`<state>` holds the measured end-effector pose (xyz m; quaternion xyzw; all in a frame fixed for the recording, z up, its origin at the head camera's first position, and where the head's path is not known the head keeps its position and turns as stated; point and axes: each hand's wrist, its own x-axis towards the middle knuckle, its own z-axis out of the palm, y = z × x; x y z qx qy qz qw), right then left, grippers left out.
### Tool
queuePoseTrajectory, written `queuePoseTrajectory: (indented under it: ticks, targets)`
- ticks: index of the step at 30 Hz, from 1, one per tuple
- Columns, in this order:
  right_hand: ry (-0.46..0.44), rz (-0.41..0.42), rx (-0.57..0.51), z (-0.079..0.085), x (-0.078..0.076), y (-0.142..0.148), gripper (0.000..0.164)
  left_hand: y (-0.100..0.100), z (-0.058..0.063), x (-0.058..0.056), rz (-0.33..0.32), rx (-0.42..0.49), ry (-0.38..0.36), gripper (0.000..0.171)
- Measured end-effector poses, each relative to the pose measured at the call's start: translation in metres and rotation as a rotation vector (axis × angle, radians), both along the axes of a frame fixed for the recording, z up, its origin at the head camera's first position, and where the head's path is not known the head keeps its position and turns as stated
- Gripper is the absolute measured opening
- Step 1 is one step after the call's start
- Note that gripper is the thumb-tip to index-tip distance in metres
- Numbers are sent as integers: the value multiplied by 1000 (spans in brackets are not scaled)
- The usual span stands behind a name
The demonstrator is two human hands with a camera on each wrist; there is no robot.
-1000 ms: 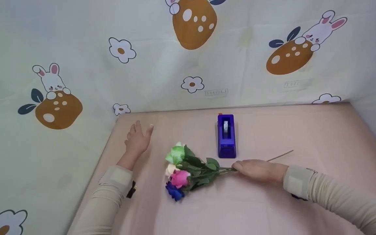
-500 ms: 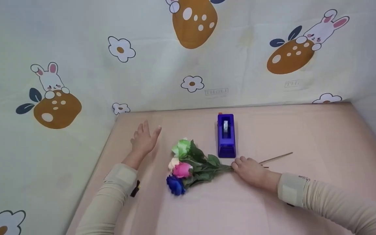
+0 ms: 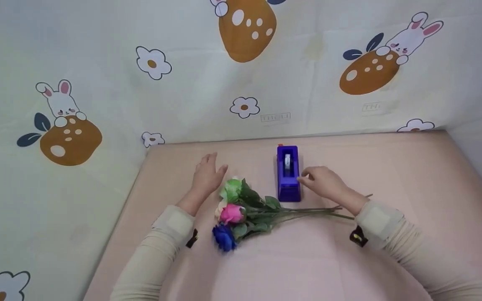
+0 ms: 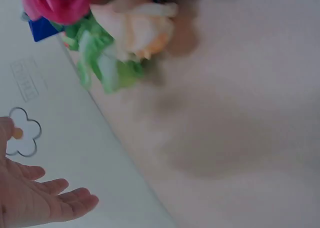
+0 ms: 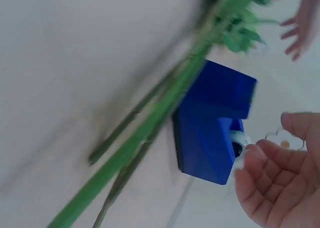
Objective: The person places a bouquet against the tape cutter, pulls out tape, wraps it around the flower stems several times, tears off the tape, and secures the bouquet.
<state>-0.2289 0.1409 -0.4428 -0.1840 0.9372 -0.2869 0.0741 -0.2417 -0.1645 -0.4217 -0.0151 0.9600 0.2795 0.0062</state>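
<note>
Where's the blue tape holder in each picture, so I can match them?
Head: the blue tape holder, a bit right of the middle.
Left wrist: only a blue corner, near the top left.
Right wrist: it looks big, right of the middle.
Shared landmark: the bunch of flowers; right wrist shows mostly stems.

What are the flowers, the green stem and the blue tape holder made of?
The flowers look like matte fabric, maybe paper; the vivid blue and green petals suggest they're artificial. The green stem seems to be plastic: smooth and evenly coloured, though blurred. The blue tape holder is probably hard, smooth plastic, with flat sides and crisp edges.
</note>
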Motion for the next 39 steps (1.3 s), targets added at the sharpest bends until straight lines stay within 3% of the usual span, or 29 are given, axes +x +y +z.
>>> queuePoseTrajectory:
  ticks: [3, 5, 7, 10, 13, 20, 27, 34, 39]
  targets:
    - [-297, -106, -236, 1, -13, -2, 28, 29, 5, 3, -85, 90, -25, 44]
    - [-484, -151, -353, -2, -19, -3, 25, 49, 7, 7, -141, 232, -119, 38]
    - [-612, -179, -411, -6, -22, -5, 23, 66, 6, 11, -173, 378, -244, 35]
    - [-714, -185, -458, -11, -26, -8, 24, 86, 1, 15, -144, 541, -389, 35]
    - [-749, -200, -489, -16, -28, -10, 26, 100, -6, 16, -118, 560, -406, 30]
    - [-751, -227, -472, -20, -32, -13, 27, 119, -18, 12, -45, 480, -367, 9]
    - [-797, -258, -536, -19, -33, -19, 15, 126, -26, 8, -74, 336, -319, 13]
    - [-733, -295, -459, -10, -33, -27, 17, 124, -28, -1, -66, 310, -372, 13]
    - [-849, -295, -572, -5, -34, -29, 8, 125, -23, -4, -99, 292, -376, 13]
